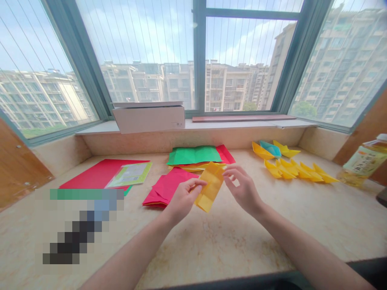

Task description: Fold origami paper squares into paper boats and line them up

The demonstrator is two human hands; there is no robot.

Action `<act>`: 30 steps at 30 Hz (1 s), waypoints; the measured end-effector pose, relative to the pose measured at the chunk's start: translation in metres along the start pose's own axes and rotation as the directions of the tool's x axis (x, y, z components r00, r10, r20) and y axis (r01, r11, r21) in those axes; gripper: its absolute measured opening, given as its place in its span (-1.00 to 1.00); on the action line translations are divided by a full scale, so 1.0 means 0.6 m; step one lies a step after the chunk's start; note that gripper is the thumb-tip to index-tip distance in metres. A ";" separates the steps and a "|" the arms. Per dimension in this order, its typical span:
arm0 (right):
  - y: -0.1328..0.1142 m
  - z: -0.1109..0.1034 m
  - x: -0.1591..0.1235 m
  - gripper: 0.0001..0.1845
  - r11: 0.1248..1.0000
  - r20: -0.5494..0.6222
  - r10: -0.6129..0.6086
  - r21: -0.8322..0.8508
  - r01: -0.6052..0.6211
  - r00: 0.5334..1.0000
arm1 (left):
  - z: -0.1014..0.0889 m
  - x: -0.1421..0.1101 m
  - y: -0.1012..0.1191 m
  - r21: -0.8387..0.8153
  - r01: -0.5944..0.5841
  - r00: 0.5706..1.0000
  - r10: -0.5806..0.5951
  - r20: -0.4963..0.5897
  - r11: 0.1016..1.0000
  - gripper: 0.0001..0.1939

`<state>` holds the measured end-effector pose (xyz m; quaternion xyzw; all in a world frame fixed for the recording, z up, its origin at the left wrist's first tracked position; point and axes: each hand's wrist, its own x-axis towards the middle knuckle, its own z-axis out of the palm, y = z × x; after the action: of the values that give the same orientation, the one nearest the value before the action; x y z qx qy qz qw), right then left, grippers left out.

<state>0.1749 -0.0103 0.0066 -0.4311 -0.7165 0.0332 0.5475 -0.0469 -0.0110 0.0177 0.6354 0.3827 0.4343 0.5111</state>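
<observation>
A folded sheet of yellow paper (210,187) is held up over the counter, tilted, with crease lines across it. My left hand (187,195) pinches its left edge between thumb and fingers. At its upper right edge is my right hand (240,185), fingers curled, the fingertips meeting the paper's corner; whether they grip it is hard to make out. Just behind my left hand lies a pile of red paper (167,187) with some yellow below. Farther back sits a stack of creased green paper (195,155), over yellow and red sheets.
Several yellow paper boats (298,171) stand in a row at right, with a blue paper boat (270,149) behind among yellow ones. A bottle (364,159) is at far right. Red sheets (90,173) under a clear packet (130,174) lie left. A white box (151,119) rests on the sill.
</observation>
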 end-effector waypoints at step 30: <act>-0.016 0.007 -0.018 -0.58 0.752 0.546 -0.351 -0.320 0.577 0.761 | -0.006 0.010 -0.024 0.214 -0.104 0.984 0.131 -0.117 0.971 -0.67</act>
<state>0.1664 -0.0213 0.0017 -0.3324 -0.8952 -0.1831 0.2336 -0.0492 -0.0015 0.0047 0.6769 0.4201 0.4623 0.3893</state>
